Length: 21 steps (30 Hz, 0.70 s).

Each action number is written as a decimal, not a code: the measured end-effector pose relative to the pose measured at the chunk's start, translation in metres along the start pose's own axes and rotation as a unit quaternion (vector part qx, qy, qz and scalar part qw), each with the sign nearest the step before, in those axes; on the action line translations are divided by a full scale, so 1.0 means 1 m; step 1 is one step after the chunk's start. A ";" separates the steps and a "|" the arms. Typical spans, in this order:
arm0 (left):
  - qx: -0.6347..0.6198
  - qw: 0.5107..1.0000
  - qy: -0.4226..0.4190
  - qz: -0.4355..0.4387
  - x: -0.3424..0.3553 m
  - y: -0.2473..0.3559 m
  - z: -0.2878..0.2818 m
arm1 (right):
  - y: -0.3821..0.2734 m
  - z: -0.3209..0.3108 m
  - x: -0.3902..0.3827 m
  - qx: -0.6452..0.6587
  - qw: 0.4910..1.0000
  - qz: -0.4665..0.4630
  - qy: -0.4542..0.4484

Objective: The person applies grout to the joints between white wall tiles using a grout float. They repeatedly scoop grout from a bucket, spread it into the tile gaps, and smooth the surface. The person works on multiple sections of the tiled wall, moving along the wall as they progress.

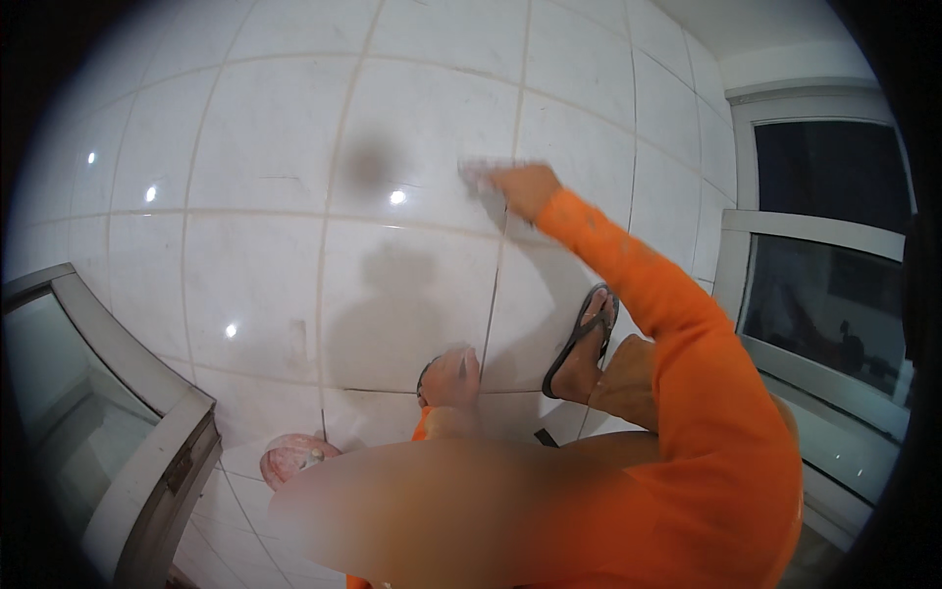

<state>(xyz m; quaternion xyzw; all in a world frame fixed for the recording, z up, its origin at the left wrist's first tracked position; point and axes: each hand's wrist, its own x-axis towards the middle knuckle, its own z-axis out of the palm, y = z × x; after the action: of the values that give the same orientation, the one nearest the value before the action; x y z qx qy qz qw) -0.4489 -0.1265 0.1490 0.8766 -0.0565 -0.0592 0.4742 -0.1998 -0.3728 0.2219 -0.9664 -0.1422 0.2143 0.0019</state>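
Observation:
On the white tiled floor (pixel 421 128), my right hand (pixel 520 188) reaches forward in an orange sleeve, closed around a blurred, pale greyish thing (pixel 476 172) at its fingertips, too smeared to name. My left hand (pixel 448 378) is lower, near the middle, over a dark sandal that it partly hides. Its fingers look curled; whatever they may hold is unclear. My other foot, in a black flip-flop (pixel 579 348), rests on the tiles to the right. Grout lines run around the spot under my right hand.
A pink stained bowl (pixel 294 456) sits at the lower left, beside a metal-framed glass panel (pixel 157 442). A small dark object (pixel 546 438) lies near my body. A framed glass door or window (pixel 824 221) runs along the right side.

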 end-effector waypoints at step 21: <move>0.013 0.999 -0.033 -0.040 -0.003 0.001 0.001 | 0.006 -0.004 -0.062 0.061 0.994 0.083 -0.041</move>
<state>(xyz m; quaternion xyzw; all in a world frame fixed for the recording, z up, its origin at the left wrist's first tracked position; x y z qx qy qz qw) -0.4517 -0.1274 0.1489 0.8818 -0.0378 -0.1063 0.4579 -0.2505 -0.3957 0.2512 -0.9635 -0.0480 0.2609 0.0368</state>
